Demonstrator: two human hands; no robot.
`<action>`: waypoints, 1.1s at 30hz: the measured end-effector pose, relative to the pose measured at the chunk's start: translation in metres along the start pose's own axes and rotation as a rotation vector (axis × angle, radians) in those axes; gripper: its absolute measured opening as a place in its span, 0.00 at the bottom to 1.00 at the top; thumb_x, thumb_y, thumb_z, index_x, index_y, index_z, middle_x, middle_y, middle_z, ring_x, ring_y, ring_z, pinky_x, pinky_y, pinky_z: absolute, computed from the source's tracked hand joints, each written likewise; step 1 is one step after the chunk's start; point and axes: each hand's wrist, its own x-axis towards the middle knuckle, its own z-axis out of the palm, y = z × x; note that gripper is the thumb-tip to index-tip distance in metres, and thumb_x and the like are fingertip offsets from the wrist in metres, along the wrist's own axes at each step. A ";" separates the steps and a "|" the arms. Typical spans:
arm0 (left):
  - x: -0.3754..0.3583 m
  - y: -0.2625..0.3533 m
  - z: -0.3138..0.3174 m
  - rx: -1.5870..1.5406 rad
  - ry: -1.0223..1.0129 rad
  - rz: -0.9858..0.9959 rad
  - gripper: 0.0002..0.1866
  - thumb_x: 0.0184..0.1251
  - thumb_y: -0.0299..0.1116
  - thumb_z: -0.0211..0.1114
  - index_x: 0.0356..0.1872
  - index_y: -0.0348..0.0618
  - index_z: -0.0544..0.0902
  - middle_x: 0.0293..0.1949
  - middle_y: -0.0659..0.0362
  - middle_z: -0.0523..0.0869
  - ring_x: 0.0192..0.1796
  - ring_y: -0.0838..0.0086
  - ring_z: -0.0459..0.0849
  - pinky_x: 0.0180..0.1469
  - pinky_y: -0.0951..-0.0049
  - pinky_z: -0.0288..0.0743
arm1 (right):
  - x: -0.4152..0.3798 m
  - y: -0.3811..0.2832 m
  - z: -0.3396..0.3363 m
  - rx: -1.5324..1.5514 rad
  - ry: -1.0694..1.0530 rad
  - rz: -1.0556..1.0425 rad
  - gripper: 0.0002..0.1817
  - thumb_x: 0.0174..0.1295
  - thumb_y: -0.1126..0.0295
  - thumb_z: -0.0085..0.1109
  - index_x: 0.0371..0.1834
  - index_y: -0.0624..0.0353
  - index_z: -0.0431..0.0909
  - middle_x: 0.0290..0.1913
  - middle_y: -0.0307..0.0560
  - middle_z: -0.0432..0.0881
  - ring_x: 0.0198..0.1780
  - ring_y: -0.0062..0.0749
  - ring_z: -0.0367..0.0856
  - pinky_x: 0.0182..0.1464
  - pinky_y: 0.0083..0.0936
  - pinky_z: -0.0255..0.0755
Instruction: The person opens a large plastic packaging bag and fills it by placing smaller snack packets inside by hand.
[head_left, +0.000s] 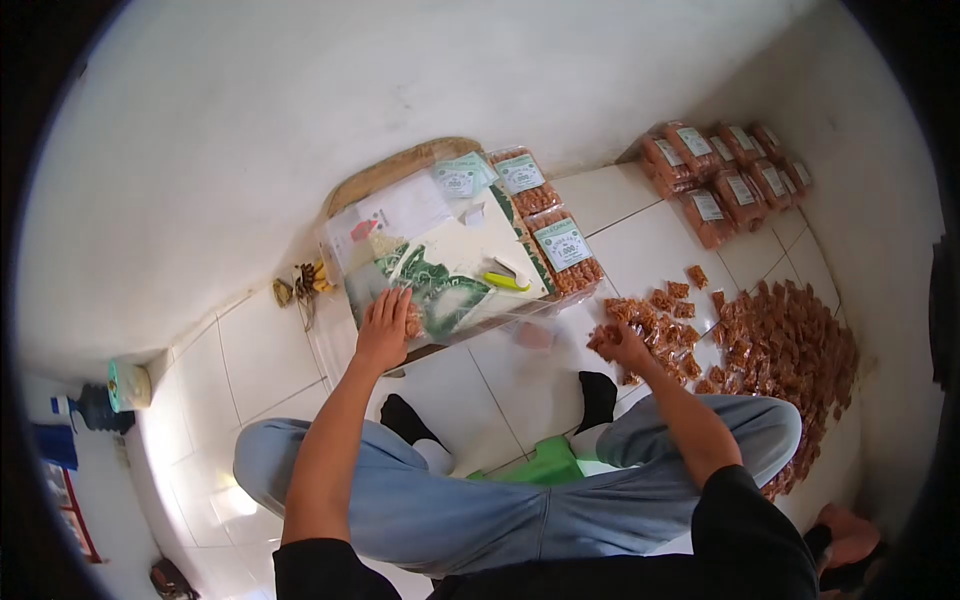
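White floor tiles (640,240) are running under everything you are working on, and white walls are closing in behind and to your right. You are sitting on a green stool (545,462) with your socked feet on the tiles. Your left hand (385,325) is lying flat, fingers together, on a clear bag (440,290) that is resting on a board (395,170) leaning at the wall. A yellow-green tool (507,281) is lying on that bag, just beside your hand. Your right hand (622,345) is closing on a few snacks (604,336) at the near edge of the small heap (655,315). A much larger pile (790,345) is spreading to the right, touching the wall. Sealed packs (562,245) with green-and-white labels are lying beside the bag, and more packs (725,180) are stacking up in the far corner; their writing is too small to read. Dried bananas (308,280) are lying by the wall on your left, and a blue bottle (90,407) is standing further left. A bare foot (848,530) is showing at the lower right.
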 end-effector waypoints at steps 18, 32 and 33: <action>-0.004 -0.003 0.007 0.027 0.074 0.013 0.47 0.52 0.24 0.60 0.75 0.41 0.46 0.74 0.50 0.57 0.75 0.58 0.53 0.73 0.59 0.51 | 0.033 -0.144 0.048 0.105 -0.180 0.236 0.25 0.59 0.64 0.66 0.57 0.65 0.76 0.35 0.40 0.83 0.33 0.24 0.80 0.35 0.23 0.76; -0.005 -0.005 0.005 0.139 0.108 0.051 0.44 0.53 0.25 0.61 0.73 0.36 0.51 0.71 0.51 0.61 0.73 0.60 0.58 0.70 0.63 0.57 | 0.036 -0.177 0.072 0.364 -0.443 0.126 0.22 0.67 0.63 0.59 0.61 0.62 0.72 0.50 0.39 0.81 0.49 0.26 0.79 0.55 0.25 0.73; -0.006 -0.005 0.005 0.149 0.125 0.066 0.43 0.54 0.25 0.61 0.73 0.35 0.52 0.71 0.51 0.61 0.72 0.60 0.58 0.70 0.63 0.57 | 0.034 -0.182 0.074 0.364 -0.449 0.128 0.22 0.67 0.63 0.59 0.61 0.62 0.72 0.50 0.39 0.81 0.49 0.26 0.79 0.55 0.25 0.73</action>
